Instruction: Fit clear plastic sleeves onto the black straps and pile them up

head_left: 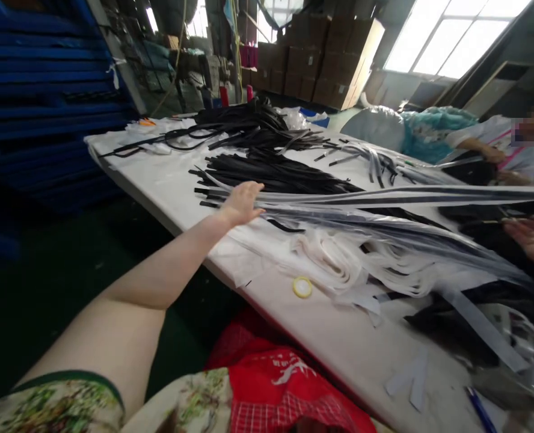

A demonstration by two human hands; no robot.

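My left hand [243,203] is stretched far out over the table, touching the end of a long grey-and-white strip [384,196]. Its fingers point forward with the thumb apart, and it looks laid on the strip rather than closed round it. The strip runs right across to the frame edge. Cut at the edge of view, my right hand [533,234] is below the strip, palm partly up, its fingers loosely extended and blurred. Black strips [267,174] lie bunched just beyond my left hand. Nearer me is a bundle in clear plastic [339,218].
White folded webbing [330,258], a yellow tape ring [302,287], paper scraps [411,379] and a blue pen [481,409] lie on the white table [267,300]. A co-worker [497,147] handles strips at right. Blue racks [46,78] stand left; cartons [312,60] are stacked behind.
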